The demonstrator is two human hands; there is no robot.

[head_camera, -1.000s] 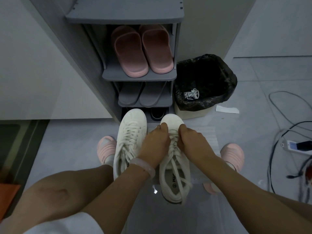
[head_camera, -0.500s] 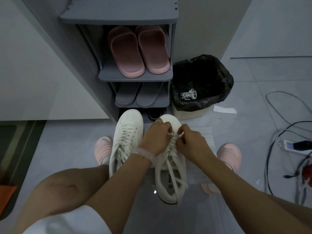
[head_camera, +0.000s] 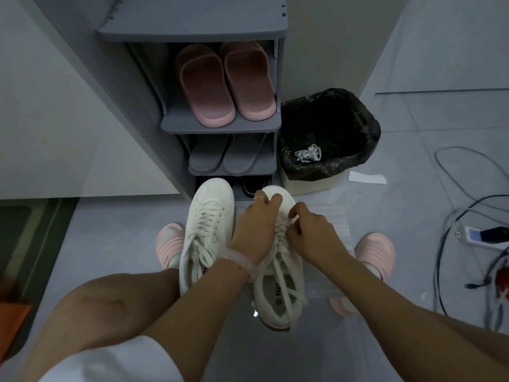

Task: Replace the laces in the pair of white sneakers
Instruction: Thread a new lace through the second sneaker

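Both hands, left hand point(head_camera: 257, 230) and right hand point(head_camera: 311, 232), pinching lace point(head_camera: 282, 232) on sneaker point(head_camera: 278, 288); beyond them, bin point(head_camera: 327, 139) holding old laces point(head_camera: 308, 154).

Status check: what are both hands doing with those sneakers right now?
Left hand and right hand both pinching the lace on the right sneaker. Left sneaker laced, untied. Nothing in the way.

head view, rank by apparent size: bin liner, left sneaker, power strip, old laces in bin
1. black bin liner
2. left sneaker, though nearer the camera
3. power strip, partly cut off
4. old laces
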